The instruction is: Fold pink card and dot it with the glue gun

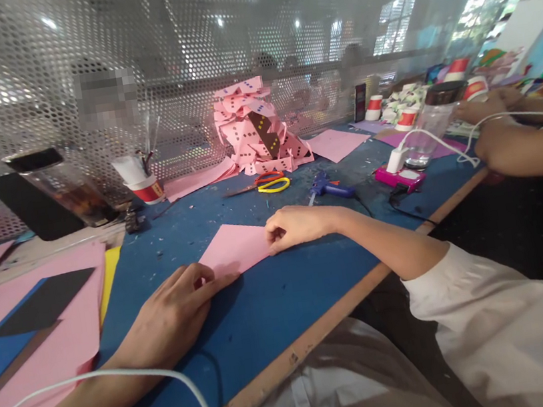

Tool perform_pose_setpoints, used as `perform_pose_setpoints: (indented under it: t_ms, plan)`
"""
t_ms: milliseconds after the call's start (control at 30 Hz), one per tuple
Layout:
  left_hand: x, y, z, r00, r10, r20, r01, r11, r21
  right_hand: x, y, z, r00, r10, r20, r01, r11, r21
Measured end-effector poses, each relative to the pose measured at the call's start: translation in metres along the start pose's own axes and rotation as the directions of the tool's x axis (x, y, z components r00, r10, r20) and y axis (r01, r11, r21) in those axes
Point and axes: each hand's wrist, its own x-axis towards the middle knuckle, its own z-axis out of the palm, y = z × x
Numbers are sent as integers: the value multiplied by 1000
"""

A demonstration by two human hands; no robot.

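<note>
A small sheet of pink paper point(234, 249) lies on the blue tabletop in front of me. My left hand point(177, 304) is closed at its left corner, fingers curled and thumb stretched along the near edge. At the right end, my right hand point(299, 225) pinches the paper between thumb and fingers. Just beyond the right hand rests a blue glue gun point(330, 187), with yellow-and-orange-handled scissors point(271, 183) to its left. Farther back stands a pile of folded pink paper pieces point(261, 131) with dark dots on them.
Pink, blue and black sheets point(61, 327) are stacked at left. A tea bottle point(65, 189) and a paper cup point(145, 189) stand behind them. A clear bottle point(430, 127) and pink power strip point(399, 179) are at right, near another person's arm point(530, 143). A white cable point(174, 372) crosses my left forearm.
</note>
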Motion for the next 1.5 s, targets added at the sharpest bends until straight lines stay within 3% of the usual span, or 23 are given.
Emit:
perform_pose_setpoints:
  t_ms: [533,767,1500]
  plan:
    - [1,0,0,1000,-5,-4,5,1000,-18,-17,7,1,997,22,-80,-25,999,-34]
    - [-1,-1,2,1000,-27,13,27,999,-27,-27,13,-1,989,67,-130,-60,997,50]
    - [-1,0,-3,997,-34,63,34,999,-3,-33,16,-6,990,70,-121,-67,997,32]
